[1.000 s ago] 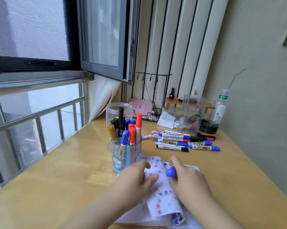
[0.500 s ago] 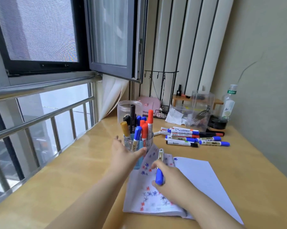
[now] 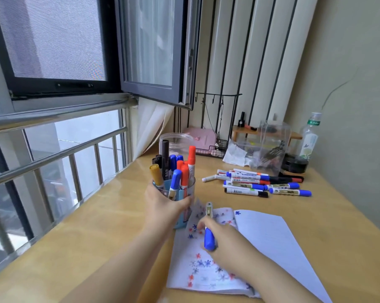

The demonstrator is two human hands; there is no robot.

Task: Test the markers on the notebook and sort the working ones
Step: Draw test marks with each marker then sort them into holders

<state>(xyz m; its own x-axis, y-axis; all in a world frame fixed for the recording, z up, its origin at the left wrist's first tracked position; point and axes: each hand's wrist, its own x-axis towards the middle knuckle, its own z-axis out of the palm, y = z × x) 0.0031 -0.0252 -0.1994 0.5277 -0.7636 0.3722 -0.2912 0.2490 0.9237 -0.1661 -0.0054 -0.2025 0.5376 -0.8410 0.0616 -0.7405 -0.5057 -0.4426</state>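
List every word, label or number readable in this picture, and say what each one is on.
None can be quoted with confidence.
Water bottle: green label with white characters, too blurred to read.
Loose markers on the table: printed barrels, too small.
Markers in the holder: print blurred.
Blue-capped marker in the right hand: label unreadable.
Notebook: only scribbles, no words.

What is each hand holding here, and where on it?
The left hand grips the marker cup around its side. The right hand holds a blue-capped marker around its middle.

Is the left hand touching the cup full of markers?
Touching. The head view shows the left hand wrapped around the near side of the marker cup, fingers curled against its wall.
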